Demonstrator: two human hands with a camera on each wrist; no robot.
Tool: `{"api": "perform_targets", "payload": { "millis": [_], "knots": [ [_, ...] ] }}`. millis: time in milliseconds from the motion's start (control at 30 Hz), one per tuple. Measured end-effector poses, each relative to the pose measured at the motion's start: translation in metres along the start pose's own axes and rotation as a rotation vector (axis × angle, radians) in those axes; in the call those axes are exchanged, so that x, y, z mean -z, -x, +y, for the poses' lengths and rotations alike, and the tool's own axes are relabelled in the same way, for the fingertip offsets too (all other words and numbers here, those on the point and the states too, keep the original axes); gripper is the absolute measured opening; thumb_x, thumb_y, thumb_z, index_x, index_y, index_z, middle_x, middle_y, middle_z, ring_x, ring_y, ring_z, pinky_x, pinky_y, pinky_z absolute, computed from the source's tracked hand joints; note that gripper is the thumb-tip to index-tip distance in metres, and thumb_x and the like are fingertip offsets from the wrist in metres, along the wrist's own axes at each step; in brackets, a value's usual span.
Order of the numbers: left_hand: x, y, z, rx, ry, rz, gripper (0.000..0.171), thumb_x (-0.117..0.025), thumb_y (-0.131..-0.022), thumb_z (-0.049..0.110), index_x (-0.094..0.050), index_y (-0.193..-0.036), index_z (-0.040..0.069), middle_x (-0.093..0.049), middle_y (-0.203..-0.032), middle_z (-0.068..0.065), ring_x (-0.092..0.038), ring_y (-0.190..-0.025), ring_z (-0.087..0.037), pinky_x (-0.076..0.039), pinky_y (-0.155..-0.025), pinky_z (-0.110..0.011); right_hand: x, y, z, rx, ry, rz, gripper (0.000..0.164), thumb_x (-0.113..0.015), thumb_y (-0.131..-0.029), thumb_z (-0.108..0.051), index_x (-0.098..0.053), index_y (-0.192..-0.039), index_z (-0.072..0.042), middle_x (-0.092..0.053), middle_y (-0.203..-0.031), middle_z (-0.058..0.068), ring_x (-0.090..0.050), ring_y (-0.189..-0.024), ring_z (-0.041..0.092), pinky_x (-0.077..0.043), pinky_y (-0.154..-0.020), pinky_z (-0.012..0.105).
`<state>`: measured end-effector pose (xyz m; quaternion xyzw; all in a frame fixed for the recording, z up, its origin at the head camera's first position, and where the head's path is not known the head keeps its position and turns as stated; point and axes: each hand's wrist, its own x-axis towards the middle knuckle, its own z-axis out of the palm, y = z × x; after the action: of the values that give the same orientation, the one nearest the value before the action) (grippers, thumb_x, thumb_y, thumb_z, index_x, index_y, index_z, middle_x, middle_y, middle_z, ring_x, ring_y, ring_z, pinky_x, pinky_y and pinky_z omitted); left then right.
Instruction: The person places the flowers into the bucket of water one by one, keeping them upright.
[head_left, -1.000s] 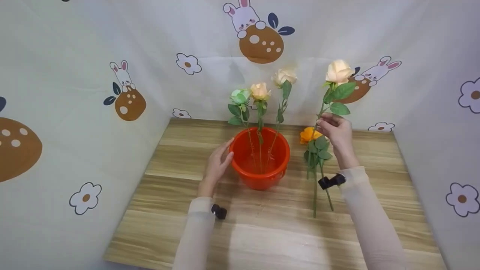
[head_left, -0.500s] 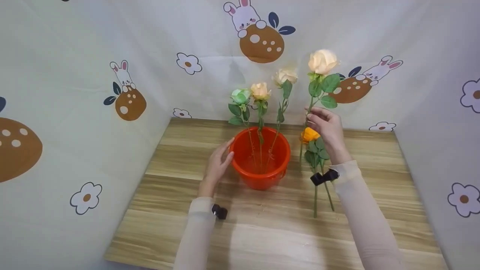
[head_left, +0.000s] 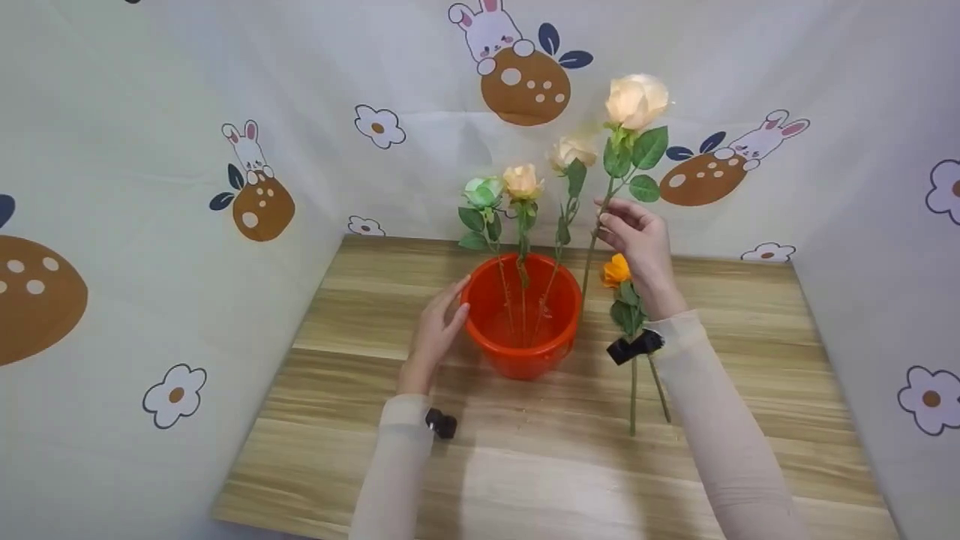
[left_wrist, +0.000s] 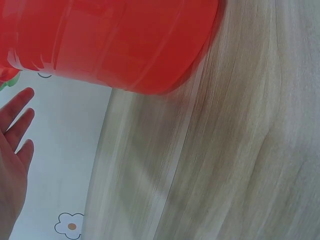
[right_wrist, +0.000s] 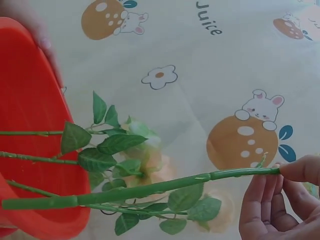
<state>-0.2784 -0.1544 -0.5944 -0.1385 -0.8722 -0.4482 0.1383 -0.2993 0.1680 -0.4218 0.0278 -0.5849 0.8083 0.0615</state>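
Red bucket (head_left: 525,366): I am counting one, standing upright on the wooden table (head_left: 330,450); my clock directions are running from its middle in the head view.
Roses inside: I am counting three; one green rose (head_left: 484,193) is leaning toward eleven o'clock, one peach rose (head_left: 523,182) is rising at twelve, one pale peach rose (head_left: 574,154) is leaning between twelve and one.
Held rose (head_left: 636,101): one, its bloom pointing up toward one o'clock, its stem slanting down to the rim at three; I am unable to tell whether the lower end is touching the bucket.
Right hand (head_left: 637,240): at two o'clock, thumb and fingertips are clamping on that stem.
Left hand (head_left: 436,330): at nine o'clock, the fingers are lying extended, fingertips touching the rim near ten, thumb standing apart from them.
Lying flowers: one orange bloom (head_left: 616,271) is showing past two o'clock; two stem ends (head_left: 633,409) are pointing toward five, the right wrist partly covering them.
Edges: the far table edge is running just behind the bucket at twelve, meeting patterned cloth (head_left: 300,82); the side edges are lying well apart.
Room: I am seeing the widest wood spreading from five to eight, a narrow strip at three.
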Motion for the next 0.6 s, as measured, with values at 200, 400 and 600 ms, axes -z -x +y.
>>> {"api": "perform_targets", "payload": {
  "millis": [200,400,600],
  "knots": [
    [-0.001,0.0,0.001,0.009,-0.007,-0.007,0.047,-0.056,-0.1,0.03,-0.051,-0.147,0.024,-0.053,-0.15,-0.006,-0.045,-0.142,-0.033,-0.032,-0.121,-0.052,-0.006,-0.001,-0.002,0.045,-0.058,0.058,0.012,-0.062,-0.094,0.002,-0.068,-0.102,-0.005,-0.075,-0.096,-0.007,-0.066,-0.08,0.01,-0.061,-0.078,0.022],
    [0.0,0.0,0.002,0.009,0.01,0.006,0.047,-0.057,-0.1,0.026,-0.052,-0.147,0.022,-0.053,-0.15,-0.009,-0.045,-0.142,-0.036,-0.031,-0.12,-0.054,-0.01,-0.002,0.002,0.051,-0.005,0.041,0.022,-0.062,-0.094,0.0,-0.062,-0.115,0.006,-0.075,-0.098,-0.009,-0.066,-0.082,0.009,-0.061,-0.082,0.024],
    [0.0,0.001,0.003,0.023,-0.008,-0.002,0.048,-0.053,-0.1,0.035,-0.05,-0.148,0.025,-0.052,-0.15,-0.006,-0.045,-0.142,-0.033,-0.032,-0.12,-0.054,-0.002,-0.001,0.034,0.002,0.019,0.017,0.014,-0.061,-0.093,0.005,-0.065,-0.102,-0.005,-0.076,-0.094,-0.012,-0.068,-0.081,0.007,-0.061,-0.076,0.022]
  ]
}}
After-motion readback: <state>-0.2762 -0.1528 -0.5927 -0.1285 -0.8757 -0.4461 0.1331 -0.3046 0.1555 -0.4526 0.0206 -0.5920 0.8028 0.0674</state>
